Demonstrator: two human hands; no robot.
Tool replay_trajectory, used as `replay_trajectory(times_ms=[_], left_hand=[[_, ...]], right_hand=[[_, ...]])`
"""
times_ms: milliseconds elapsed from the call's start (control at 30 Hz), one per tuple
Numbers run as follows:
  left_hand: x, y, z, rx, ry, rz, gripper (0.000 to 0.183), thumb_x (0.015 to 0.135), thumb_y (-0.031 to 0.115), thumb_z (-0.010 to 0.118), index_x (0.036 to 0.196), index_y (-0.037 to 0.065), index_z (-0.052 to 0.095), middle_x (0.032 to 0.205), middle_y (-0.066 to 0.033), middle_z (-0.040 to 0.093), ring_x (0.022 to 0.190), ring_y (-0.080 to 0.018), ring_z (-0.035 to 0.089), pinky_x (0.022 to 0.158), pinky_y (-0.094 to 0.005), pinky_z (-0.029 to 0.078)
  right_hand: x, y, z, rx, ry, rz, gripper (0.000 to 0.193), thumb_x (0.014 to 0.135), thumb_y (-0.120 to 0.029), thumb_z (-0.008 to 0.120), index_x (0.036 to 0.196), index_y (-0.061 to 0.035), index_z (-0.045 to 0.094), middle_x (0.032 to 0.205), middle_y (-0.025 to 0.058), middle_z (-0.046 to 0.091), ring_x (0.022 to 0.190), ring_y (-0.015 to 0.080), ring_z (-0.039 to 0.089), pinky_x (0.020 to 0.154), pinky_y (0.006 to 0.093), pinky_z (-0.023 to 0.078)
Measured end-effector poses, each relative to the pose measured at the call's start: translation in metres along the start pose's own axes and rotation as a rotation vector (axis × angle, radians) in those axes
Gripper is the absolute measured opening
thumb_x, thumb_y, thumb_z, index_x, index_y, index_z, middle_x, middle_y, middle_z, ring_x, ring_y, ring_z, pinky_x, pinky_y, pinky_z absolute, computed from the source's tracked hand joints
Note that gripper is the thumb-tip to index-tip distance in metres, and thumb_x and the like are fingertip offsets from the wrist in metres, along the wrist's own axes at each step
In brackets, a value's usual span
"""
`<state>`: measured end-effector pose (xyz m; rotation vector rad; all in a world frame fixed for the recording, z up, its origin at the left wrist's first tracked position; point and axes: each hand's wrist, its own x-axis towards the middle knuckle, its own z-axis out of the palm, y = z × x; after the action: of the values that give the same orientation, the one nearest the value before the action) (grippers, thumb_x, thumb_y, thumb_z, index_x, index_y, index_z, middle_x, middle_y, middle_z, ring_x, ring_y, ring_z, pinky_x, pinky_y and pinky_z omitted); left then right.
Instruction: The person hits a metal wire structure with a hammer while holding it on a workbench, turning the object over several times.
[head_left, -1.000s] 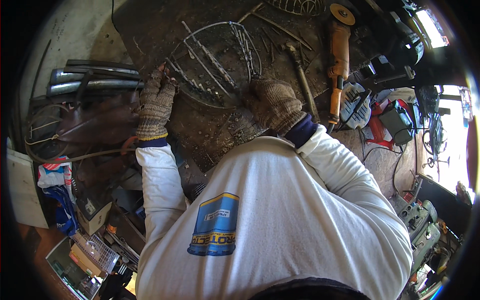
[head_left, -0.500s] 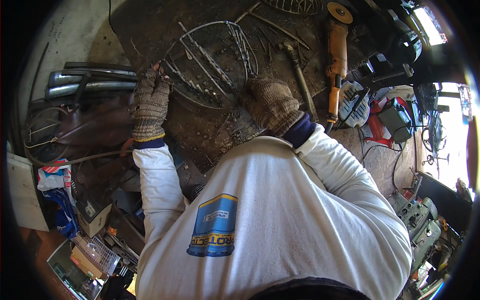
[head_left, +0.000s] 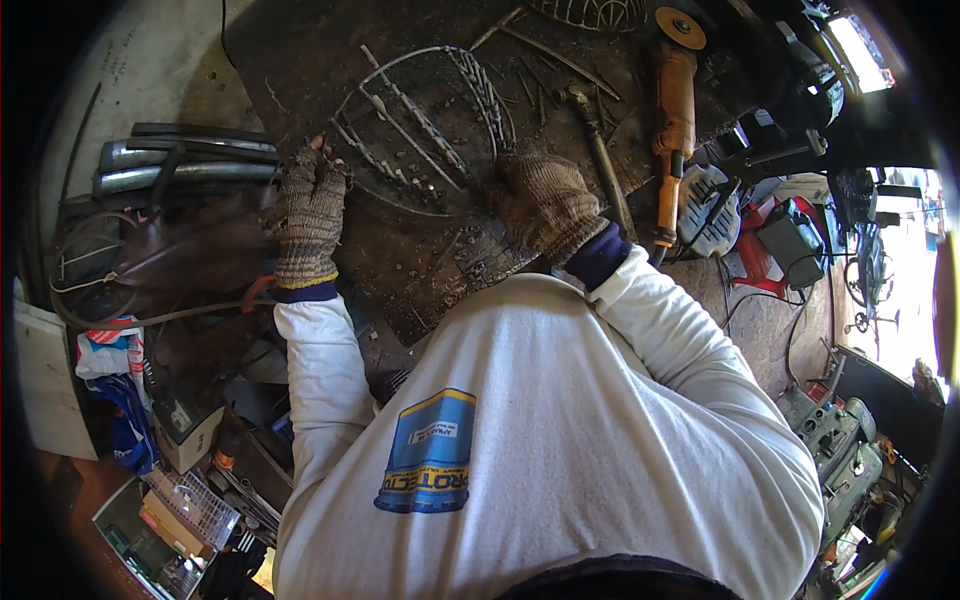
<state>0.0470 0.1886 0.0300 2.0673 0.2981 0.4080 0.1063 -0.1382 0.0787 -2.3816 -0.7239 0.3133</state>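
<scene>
A round metal frame [head_left: 412,108] with rough bars running across its ring sits on the dark worktable in front of me. My left hand [head_left: 312,215], in a knitted brown glove, is closed at the frame's left rim, its bare fingertips bunched together there. At the lower right of the ring, my right hand [head_left: 545,205] in a matching glove is closed on the edge; its fingertips are hidden under the back of the hand. Just right of that hand lies a hammer [head_left: 600,160] with a long metal handle. Dark crumbs and bits litter the table [head_left: 400,270].
An orange angle grinder [head_left: 674,120] lies on the right, disc end away from me. Thin rods [head_left: 560,57] and part of a curved wire basket [head_left: 590,12] are at the far side. Metal tubes [head_left: 190,178] and a coiled hose [head_left: 70,310] are at left.
The frame has tilted slightly, and its right-hand bars look more spread. My left hand has shifted a little right and toward me. My right hand stays nearly in place.
</scene>
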Motion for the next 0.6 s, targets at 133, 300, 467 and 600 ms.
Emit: replay_trajectory(times_ms=[133,300,467,600], left_hand=[[0.000,0.001,0.001,0.032,-0.001,0.002,0.039,0.098,0.016,0.065,0.136,0.010,0.061,0.116,-0.0057,0.067,0.101,-0.0158,0.064,0.090,-0.0332,0.053],[0.003,-0.011,-0.003,0.100,-0.032,0.007,0.039,0.103,0.009,0.059,0.141,0.004,0.055,0.123,-0.0061,0.061,0.107,-0.0130,0.061,0.093,-0.0289,0.054],[0.002,-0.009,-0.001,0.274,-0.011,0.063,0.038,0.103,0.009,0.058,0.140,0.005,0.056,0.122,-0.0054,0.062,0.105,-0.0135,0.062,0.092,-0.0283,0.054],[-0.001,0.010,0.004,0.329,0.032,0.026,0.038,0.103,0.018,0.058,0.138,0.004,0.058,0.117,-0.0093,0.066,0.102,-0.0168,0.065,0.090,-0.0310,0.054]], right_hand=[[0.000,0.005,0.004,0.001,-0.002,0.011,0.035,0.096,-0.036,0.058,0.098,-0.0038,0.073,0.089,0.0235,0.070,0.086,0.0423,0.068,0.078,0.0506,0.054],[0.003,0.006,0.006,-0.018,-0.043,0.013,0.036,0.095,-0.036,0.058,0.094,-0.0042,0.074,0.087,0.0238,0.070,0.085,0.0425,0.068,0.078,0.0512,0.055],[-0.001,0.010,0.015,0.020,0.023,0.018,0.035,0.095,-0.036,0.059,0.093,-0.0043,0.074,0.086,0.0232,0.070,0.084,0.0425,0.068,0.077,0.0511,0.054],[0.000,0.011,0.013,0.011,0.017,-0.010,0.034,0.094,-0.035,0.059,0.093,-0.0040,0.074,0.087,0.0231,0.070,0.084,0.0423,0.068,0.076,0.0511,0.054]])
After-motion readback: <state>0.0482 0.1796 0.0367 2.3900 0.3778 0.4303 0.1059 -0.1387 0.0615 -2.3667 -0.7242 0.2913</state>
